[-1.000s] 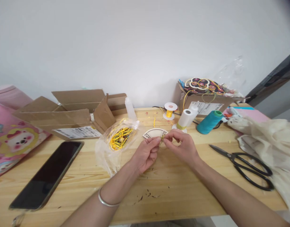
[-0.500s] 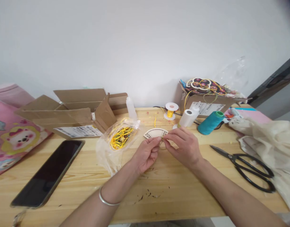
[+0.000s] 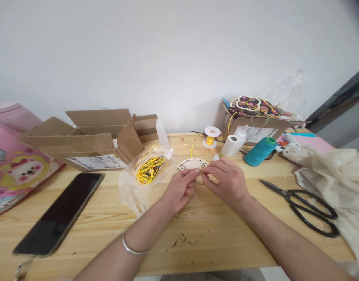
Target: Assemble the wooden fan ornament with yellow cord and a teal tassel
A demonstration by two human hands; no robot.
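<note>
A fan-shaped wooden piece [image 3: 192,164] with cut-out lattice corners lies just beyond my fingertips, and a short yellow cord [image 3: 191,150] runs up from its top edge. My left hand [image 3: 183,189] is closed in a pinch at the lower edge of the piece. Facing it, my right hand [image 3: 226,181] pinches as well, its fingertips almost meeting the left ones. Between them shows a thin olive cord [image 3: 199,180], bent in a small loop below the fingers. My fingers hide where the cord meets the wood.
Left of my hands lies a plastic bag [image 3: 135,195] of yellow cord; a phone [image 3: 59,214] and an open carton [image 3: 88,144] are further left. Behind stand a yellow spool [image 3: 211,139], a white roll [image 3: 230,146] and a teal thread cone [image 3: 259,152]. Black scissors [image 3: 299,199] lie right.
Both hands keep their pinch at nearly the same place. The loop of olive cord below the fingers shows a little more clearly now. The view has shifted very slightly.
</note>
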